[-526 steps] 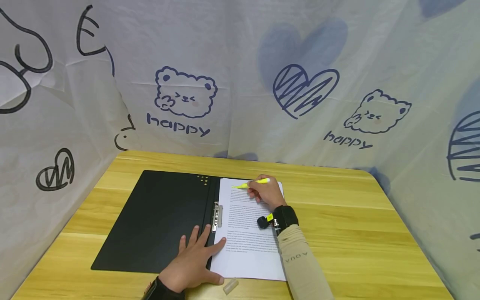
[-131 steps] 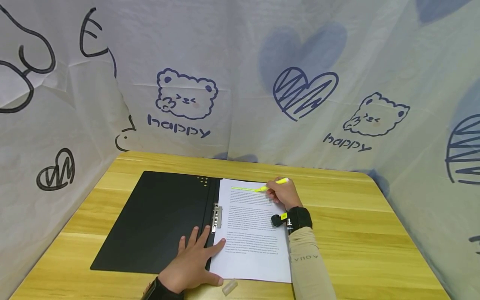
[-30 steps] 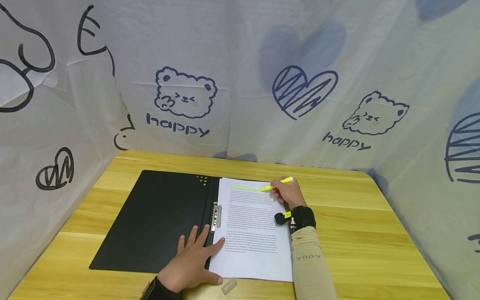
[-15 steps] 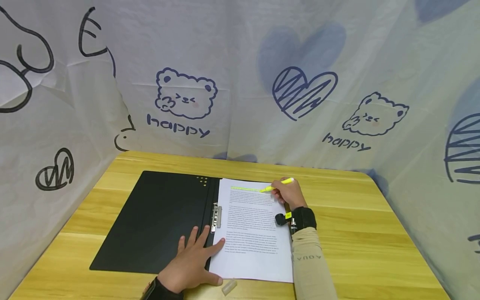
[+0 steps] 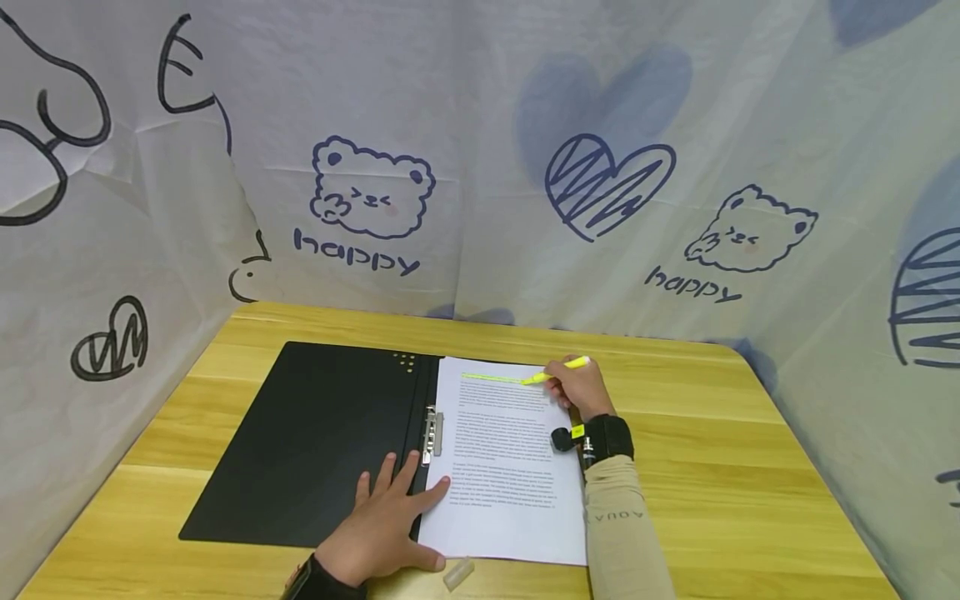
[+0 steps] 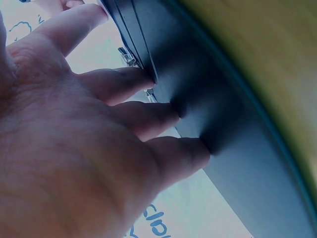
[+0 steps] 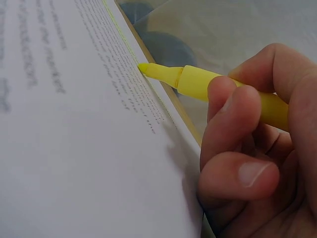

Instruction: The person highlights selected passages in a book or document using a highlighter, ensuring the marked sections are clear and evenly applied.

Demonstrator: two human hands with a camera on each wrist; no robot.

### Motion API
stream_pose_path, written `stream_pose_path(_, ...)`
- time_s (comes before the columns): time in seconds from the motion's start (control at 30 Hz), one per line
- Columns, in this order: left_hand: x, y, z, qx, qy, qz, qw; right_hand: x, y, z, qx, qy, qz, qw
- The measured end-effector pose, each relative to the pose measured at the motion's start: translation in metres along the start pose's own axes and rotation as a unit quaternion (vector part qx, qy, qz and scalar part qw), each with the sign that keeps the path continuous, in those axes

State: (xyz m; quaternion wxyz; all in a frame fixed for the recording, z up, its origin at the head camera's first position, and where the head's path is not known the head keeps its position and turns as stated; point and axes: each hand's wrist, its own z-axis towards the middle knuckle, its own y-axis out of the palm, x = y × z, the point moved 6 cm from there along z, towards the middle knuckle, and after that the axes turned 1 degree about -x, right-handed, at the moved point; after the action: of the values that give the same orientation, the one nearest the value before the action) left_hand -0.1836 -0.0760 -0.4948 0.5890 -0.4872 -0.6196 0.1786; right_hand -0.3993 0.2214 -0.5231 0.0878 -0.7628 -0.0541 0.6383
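Note:
My right hand (image 5: 582, 387) pinches a yellow highlighter (image 7: 198, 83) between thumb and fingers, its tip on the first printed line of the paper (image 5: 498, 529). A yellow stripe runs from the line's left end to the tip. The printed sheets lie on the right side of an opened black folder (image 5: 315, 442), beside its metal clip (image 5: 432, 433). With fingers spread, my left hand (image 5: 382, 529) rests across the folder's spine and the paper's lower left edge. In the left wrist view its fingertips (image 6: 200, 151) press on the black cover.
A translucent pen cap (image 5: 459, 573) lies on the wooden table (image 5: 720, 467) just below the paper, near my left thumb. Behind and at both sides hangs a pale cloth (image 5: 480, 100) printed with hearts and bears. A black wrist camera (image 5: 562, 439) sits over the paper's right edge.
Since the oldest frame, my right hand has carried the highlighter rightward along the top line, leaving a yellow stripe. Over the last second it crept slightly right. The left hand stays in place.

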Motion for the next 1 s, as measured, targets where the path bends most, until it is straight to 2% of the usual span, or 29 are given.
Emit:
stream_pose_path(0.1, 0.000, 0.001, 0.000, -0.001, 0.001, 0.000, 1.0000, 0.002, -0.001, 0.001, -0.008, 0.005, 0.036, 0.999)
stream_pose_path(0.17, 0.000, 0.001, 0.000, -0.003, 0.002, 0.000, 1.0000, 0.004, -0.003, 0.001, -0.019, 0.010, 0.107, 0.994)
stream_pose_path(0.2, 0.000, 0.001, 0.000, -0.003, 0.002, -0.001, 1.0000, 0.004, -0.004, 0.001, -0.029, 0.010, 0.159, 0.987)
stream_pose_path(0.23, 0.000, 0.001, 0.000, -0.003, 0.002, -0.001, 1.0000, 0.003, -0.004, 0.002, -0.042, 0.008, 0.220, 0.975)
stream_pose_path(0.27, 0.000, 0.001, 0.000, -0.002, 0.001, 0.000, 1.0000, 0.002, -0.005, 0.002, -0.059, 0.005, 0.289, 0.956)
stream_pose_path(0.3, 0.000, 0.000, 0.000, -0.001, 0.001, 0.001, 1.0000, 0.001, -0.007, 0.002, -0.078, 0.002, 0.356, 0.931)
stream_pose_path(0.33, 0.000, 0.000, 0.000, -0.001, 0.000, 0.001, 1.0000, -0.002, -0.007, 0.001, -0.102, -0.003, 0.422, 0.901)
stream_pose_path(0.37, 0.000, 0.000, 0.000, 0.000, 0.000, 0.002, 1.0000, -0.004, -0.008, 0.001, -0.129, -0.007, 0.489, 0.863)
stream_pose_path(0.43, 0.000, -0.001, 0.000, 0.001, -0.002, 0.003, 1.0000, -0.009, -0.010, -0.001, -0.187, -0.006, 0.602, 0.777)
stream_pose_path(0.47, -0.001, 0.000, 0.001, 0.000, -0.002, 0.003, 1.0000, -0.011, -0.010, -0.003, -0.212, -0.005, 0.643, 0.736)
stream_pose_path(0.5, -0.001, 0.000, 0.001, -0.001, -0.003, 0.003, 1.0000, -0.013, -0.011, -0.004, -0.236, -0.005, 0.674, 0.700)
stream_pose_path(0.53, -0.001, 0.000, 0.001, -0.001, -0.003, 0.002, 1.0000, -0.015, -0.011, -0.006, -0.259, -0.005, 0.697, 0.669)
stream_pose_path(0.57, -0.001, 0.000, 0.001, -0.002, -0.003, 0.001, 1.0000, -0.017, -0.010, -0.007, -0.280, -0.005, 0.712, 0.644)
stream_pose_path(0.6, -0.001, 0.000, 0.001, -0.002, -0.002, 0.001, 1.0000, -0.019, -0.010, -0.009, -0.297, -0.011, 0.717, 0.631)
stream_pose_path(0.63, -0.001, 0.000, 0.001, -0.002, -0.001, -0.001, 1.0000, -0.021, -0.009, -0.010, -0.312, -0.018, 0.718, 0.621)
stream_pose_path(0.7, -0.001, 0.000, 0.000, -0.003, 0.000, -0.004, 1.0000, -0.025, -0.007, -0.013, -0.337, -0.036, 0.715, 0.612)
stream_pose_path(0.73, -0.001, 0.000, 0.000, -0.004, 0.001, -0.006, 1.0000, -0.027, -0.006, -0.015, -0.348, -0.043, 0.711, 0.609)
stream_pose_path(0.83, -0.001, 0.001, 0.000, -0.006, 0.002, -0.008, 0.9999, -0.033, 0.002, -0.020, -0.383, -0.055, 0.692, 0.610)
stream_pose_path(0.93, -0.002, 0.002, 0.000, -0.007, 0.001, -0.004, 1.0000, -0.039, 0.012, -0.026, -0.429, -0.066, 0.653, 0.620)
stream_pose_path(0.97, -0.002, 0.002, 0.001, -0.007, 0.000, -0.002, 1.0000, -0.041, 0.015, -0.028, -0.447, -0.070, 0.633, 0.628)
stream_pose_path(1.0, -0.002, 0.002, 0.001, -0.007, 0.000, 0.000, 1.0000, -0.042, 0.019, -0.030, -0.462, -0.072, 0.610, 0.640)
